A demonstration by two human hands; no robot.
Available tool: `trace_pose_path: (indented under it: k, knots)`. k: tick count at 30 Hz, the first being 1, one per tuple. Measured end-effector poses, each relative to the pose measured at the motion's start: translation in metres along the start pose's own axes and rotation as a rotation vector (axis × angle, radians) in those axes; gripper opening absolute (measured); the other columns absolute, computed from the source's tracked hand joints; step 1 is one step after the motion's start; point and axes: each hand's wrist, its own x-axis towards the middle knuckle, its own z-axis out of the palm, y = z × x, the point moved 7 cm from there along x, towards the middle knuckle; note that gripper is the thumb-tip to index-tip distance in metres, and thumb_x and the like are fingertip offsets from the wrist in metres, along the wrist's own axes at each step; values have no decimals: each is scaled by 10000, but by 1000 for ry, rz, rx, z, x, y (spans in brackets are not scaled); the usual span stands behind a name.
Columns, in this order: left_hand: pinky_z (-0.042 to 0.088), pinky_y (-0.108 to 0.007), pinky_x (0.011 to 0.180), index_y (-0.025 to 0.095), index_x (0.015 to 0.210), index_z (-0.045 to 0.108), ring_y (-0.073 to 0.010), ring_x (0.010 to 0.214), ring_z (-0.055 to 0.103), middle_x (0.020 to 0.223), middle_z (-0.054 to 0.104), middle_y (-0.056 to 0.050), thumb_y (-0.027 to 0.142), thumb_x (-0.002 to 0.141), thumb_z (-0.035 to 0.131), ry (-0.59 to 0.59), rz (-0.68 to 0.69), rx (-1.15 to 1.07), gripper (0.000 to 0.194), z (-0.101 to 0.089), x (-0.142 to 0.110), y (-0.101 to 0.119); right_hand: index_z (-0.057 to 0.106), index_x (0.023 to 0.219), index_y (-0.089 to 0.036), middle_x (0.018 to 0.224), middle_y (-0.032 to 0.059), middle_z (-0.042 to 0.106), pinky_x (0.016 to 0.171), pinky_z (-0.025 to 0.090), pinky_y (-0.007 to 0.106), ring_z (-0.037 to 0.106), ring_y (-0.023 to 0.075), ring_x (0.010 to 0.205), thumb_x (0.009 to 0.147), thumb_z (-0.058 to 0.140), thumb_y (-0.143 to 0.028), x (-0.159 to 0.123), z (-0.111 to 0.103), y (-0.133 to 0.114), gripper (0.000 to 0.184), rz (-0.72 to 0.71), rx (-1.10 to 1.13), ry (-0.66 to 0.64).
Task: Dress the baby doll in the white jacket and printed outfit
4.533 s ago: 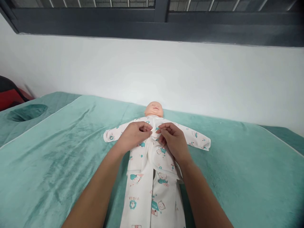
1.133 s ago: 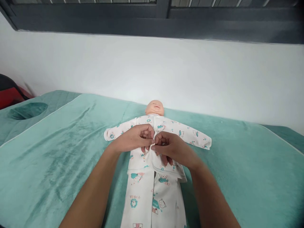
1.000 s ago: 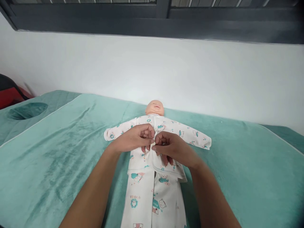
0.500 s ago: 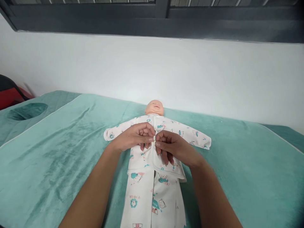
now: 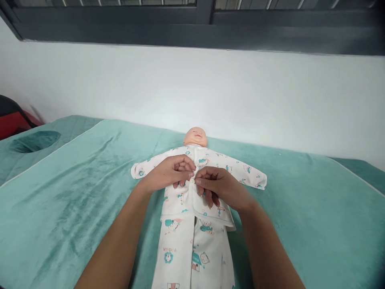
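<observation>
A baby doll (image 5: 195,137) lies on its back with its arms spread. It wears a white printed baby jacket (image 5: 177,200) over printed trousers (image 5: 177,245). Over the chest, my left hand (image 5: 174,172) has its thumb and forefinger closed at the jacket's front opening. Opposite it, my right hand (image 5: 221,184) pinches the other side of the opening. A small pale button (image 5: 192,181) shows between the fingertips of both hands. The fingers partly hide the cloth they hold.
A green plush cover (image 5: 300,216) spreads under the doll, with a round hollow (image 5: 36,141) at the left. Behind stands a white wall (image 5: 192,88) below a dark window frame (image 5: 150,32). A red and black object (image 5: 13,120) is at the far left.
The button shows more plainly between my fingertips. My fingers have shifted slightly; the doll and its clothes lie almost as before.
</observation>
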Motion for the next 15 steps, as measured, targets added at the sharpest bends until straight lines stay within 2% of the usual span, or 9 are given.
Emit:
trace_pose_path:
  k: [11, 15]
  knots:
    - [414, -165, 445, 189, 942, 610, -81, 551, 539, 658, 562, 30, 279, 803, 650, 22, -28, 36, 171, 0, 1, 0, 535, 885, -192, 707, -24, 647, 332, 367, 155, 573, 87, 417, 820, 651, -412, 2, 0, 3, 257, 51, -10, 46]
    - [411, -170, 442, 178, 933, 615, -81, 538, 529, 640, 563, 27, 319, 818, 637, 89, 16, 1, 183, -3, 3, 0, 535, 875, -193, 697, -29, 633, 356, 380, 161, 587, 91, 439, 824, 639, -394, 0, 4, -1, 233, 64, -51, 18]
